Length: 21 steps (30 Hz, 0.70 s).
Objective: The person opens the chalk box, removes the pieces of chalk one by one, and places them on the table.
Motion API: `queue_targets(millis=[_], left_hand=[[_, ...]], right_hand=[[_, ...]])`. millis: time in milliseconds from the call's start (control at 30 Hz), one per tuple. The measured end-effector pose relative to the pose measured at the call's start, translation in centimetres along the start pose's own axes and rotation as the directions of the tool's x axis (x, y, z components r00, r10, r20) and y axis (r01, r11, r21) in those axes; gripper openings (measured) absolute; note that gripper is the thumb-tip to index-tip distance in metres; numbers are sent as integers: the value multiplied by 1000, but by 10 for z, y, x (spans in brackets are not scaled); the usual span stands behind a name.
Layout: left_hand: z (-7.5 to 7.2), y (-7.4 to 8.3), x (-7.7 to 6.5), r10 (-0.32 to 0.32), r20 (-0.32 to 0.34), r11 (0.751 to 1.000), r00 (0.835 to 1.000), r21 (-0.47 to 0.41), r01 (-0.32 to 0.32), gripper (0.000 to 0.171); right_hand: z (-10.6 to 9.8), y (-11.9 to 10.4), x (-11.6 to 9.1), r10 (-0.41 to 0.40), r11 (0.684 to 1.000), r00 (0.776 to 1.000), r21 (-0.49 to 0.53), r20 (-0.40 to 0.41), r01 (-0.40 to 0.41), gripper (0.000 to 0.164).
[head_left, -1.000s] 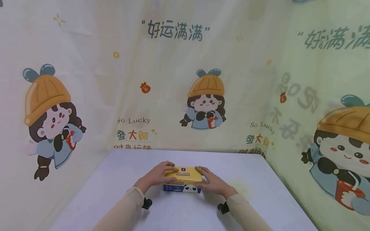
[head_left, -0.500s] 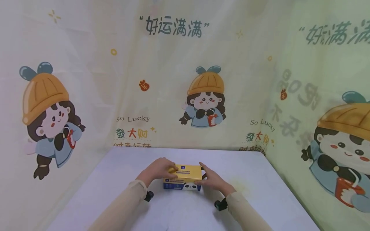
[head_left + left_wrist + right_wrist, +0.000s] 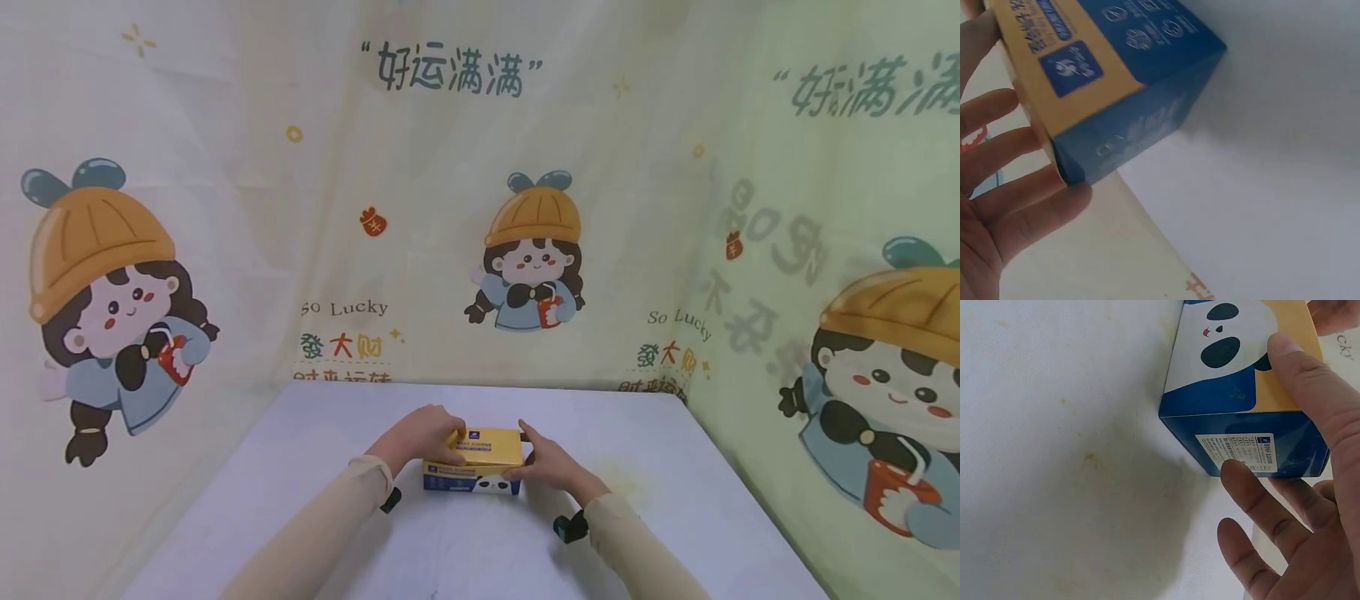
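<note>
A yellow and blue cardboard box [image 3: 491, 448] with a panda print on its front lies on the white table, between both hands. My left hand [image 3: 420, 437] is bent over the box's left end, thumb and fingers gripping its top edge. In the left wrist view the fingertips [image 3: 1075, 197] lie along that edge, by a dark slit at the corner. My right hand [image 3: 553, 467] holds the right end. Its thumb [image 3: 1291, 359] presses the front beside the panda, while other fingers reach the blue end with a white label [image 3: 1241, 452].
The white table [image 3: 480, 554] stretches around the box. A printed cloth [image 3: 420, 250] with cartoon figures hangs behind and along both sides. Small dark wrist cameras [image 3: 572, 527] sit under the wrists, near the sleeves.
My left hand has curled further in over the box's left top end. The right fingers have shifted from the top to the right end. The box stays nearly in place.
</note>
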<state>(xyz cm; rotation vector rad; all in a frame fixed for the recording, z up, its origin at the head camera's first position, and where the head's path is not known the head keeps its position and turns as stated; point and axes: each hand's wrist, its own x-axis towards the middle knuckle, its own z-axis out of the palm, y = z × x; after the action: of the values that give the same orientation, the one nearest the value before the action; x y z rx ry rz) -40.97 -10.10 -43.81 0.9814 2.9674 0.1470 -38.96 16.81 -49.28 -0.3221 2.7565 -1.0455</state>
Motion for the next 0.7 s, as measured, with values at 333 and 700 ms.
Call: queue_targets(millis=[333,700], left_hand=[[6,-9,5,58,-3,998,998,-7,-58,41],[8,-24,3,-46,-115,975,992,-221,19,32]], right_hand=[[2,3,-1,4,1000,1000,17,-23,-3,118],[4,6,2,-19,999,999,48,-27,20,120]])
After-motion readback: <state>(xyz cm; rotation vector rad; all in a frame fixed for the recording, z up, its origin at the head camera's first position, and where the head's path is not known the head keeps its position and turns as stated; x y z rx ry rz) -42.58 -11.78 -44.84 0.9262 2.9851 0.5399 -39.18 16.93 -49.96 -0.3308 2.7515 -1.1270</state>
